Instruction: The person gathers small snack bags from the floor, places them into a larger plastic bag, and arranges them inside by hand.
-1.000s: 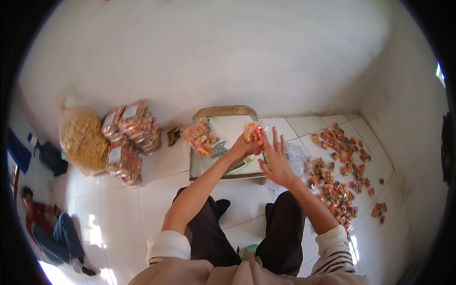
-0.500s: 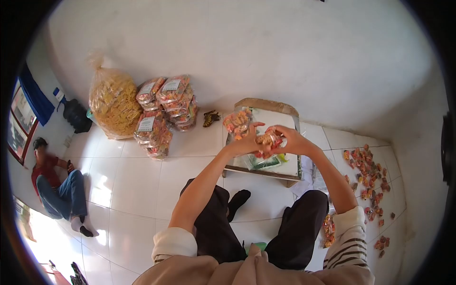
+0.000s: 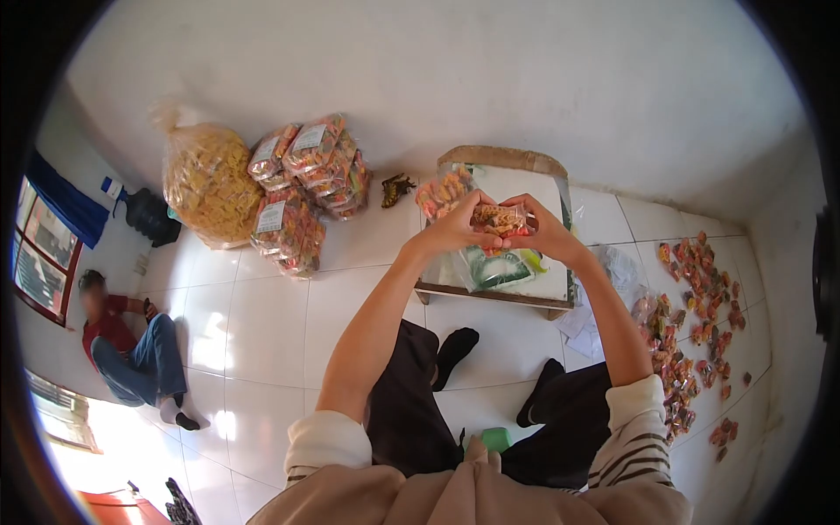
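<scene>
Between my left hand (image 3: pixel 459 226) and my right hand (image 3: pixel 546 234) are small snack packets (image 3: pixel 500 219), brown and red in clear wrappers. Both hands curl around them from opposite sides, thumbs toward me, above a low white-topped table (image 3: pixel 547 284). How many packets I hold cannot be made out. Beside my left hand, a clear bag filled with snack packets (image 3: pixel 442 194) lies on the table's left part. Below my hands a green-and-white plastic bag (image 3: pixel 499 269) lies flat on the tabletop.
Loose snack packets (image 3: pixel 700 280) are scattered on the tiled floor at right, near crumpled clear plastic (image 3: pixel 619 269). Stacked labelled bags (image 3: pixel 289 229) and a large sack of yellow snacks (image 3: pixel 210 184) stand by the wall. A person (image 3: pixel 131 341) sits at far left.
My hands have drawn closer together around the packets. The view has shifted slightly, and my right foot and more of the floor packets now show.
</scene>
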`<state>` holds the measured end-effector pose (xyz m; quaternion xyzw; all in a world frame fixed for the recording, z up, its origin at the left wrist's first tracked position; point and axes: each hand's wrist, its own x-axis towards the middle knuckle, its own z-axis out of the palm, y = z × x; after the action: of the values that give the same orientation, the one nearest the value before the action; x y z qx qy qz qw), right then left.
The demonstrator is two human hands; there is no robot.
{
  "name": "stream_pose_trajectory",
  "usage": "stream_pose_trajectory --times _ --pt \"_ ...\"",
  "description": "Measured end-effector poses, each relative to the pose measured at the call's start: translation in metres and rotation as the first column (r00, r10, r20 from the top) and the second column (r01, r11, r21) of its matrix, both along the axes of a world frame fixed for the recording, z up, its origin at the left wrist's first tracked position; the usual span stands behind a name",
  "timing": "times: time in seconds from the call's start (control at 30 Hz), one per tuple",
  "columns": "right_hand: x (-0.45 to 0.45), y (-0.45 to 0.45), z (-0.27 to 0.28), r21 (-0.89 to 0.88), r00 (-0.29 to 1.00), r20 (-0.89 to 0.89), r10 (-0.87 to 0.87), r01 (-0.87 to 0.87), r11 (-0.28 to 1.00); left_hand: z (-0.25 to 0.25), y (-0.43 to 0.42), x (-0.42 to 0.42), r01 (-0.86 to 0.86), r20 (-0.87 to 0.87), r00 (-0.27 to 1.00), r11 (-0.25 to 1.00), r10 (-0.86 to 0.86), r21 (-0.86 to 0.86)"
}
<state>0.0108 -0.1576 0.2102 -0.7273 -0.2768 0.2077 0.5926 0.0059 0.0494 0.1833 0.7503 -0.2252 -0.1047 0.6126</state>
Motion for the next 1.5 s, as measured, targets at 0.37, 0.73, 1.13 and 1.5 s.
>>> stream_pose_trajectory --times 0.37,0.73,1.13,1.5 --pt "-0.023 -0.041 -0.097 0.228 0.647 0.197 -0.736 0.700 0.677 -0.058 -0.015 0.009 -0.317 0.413 0.900 0.858 0.138 0.404" --pt "-0.083 0.043 -0.217 0.165 0.304 -0.197 -0.932 0.947 0.275 -0.177 -0.039 -0.004 -0.560 0.646 0.763 0.528 0.027 0.638" --pt "0.005 0.086 -0.226 0.154 0.375 -0.059 -0.925 0.919 0.363 -0.170 -0.034 -0.001 -0.555 0.572 0.797 0.610 0.194 0.566" --pt "0.031 0.096 -0.229 0.174 0.508 0.052 -0.860 0.843 0.509 -0.162 0.014 0.078 -0.626 0.508 0.775 0.571 0.377 0.532"
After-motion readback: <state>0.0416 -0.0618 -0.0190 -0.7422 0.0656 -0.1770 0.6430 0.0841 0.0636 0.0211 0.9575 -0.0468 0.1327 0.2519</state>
